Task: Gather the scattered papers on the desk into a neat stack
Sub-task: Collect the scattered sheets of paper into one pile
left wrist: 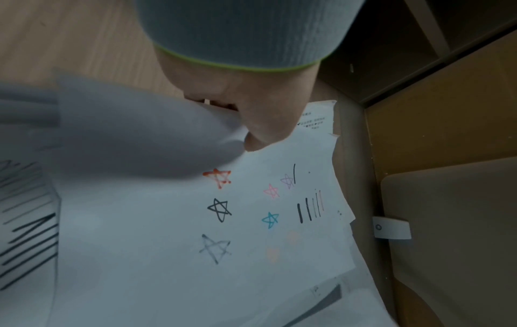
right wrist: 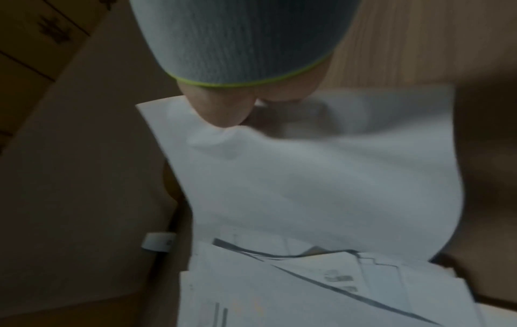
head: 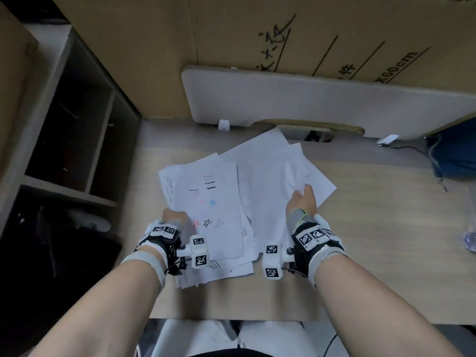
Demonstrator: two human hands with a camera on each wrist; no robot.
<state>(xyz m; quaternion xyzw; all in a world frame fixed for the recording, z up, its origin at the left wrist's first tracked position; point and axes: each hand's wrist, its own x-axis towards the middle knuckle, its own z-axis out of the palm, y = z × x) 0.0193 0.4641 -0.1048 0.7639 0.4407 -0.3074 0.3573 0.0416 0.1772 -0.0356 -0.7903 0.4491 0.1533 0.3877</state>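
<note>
A loose pile of papers (head: 226,243) lies mid-desk, its top sheet (head: 206,210) marked with coloured stars and black lines. My left hand (head: 175,216) is at the pile's left edge; in the left wrist view its thumb (left wrist: 260,132) presses on the star sheet (left wrist: 218,221) with the fingers curled at the edge. To the right, several blank white sheets (head: 268,171) fan toward the back. My right hand (head: 302,202) pinches one blank sheet (right wrist: 321,177), which bulges up under the thumb (right wrist: 226,112). Its fingers are hidden under the paper.
A big cardboard box (head: 283,34) and a pale panel (head: 309,99) close off the desk's back. Dark shelves (head: 72,140) stand at the left. A blue bag (head: 453,150) and a clear plastic item (head: 470,239) sit at the right. Bare wooden desk (head: 373,228) lies right of the papers.
</note>
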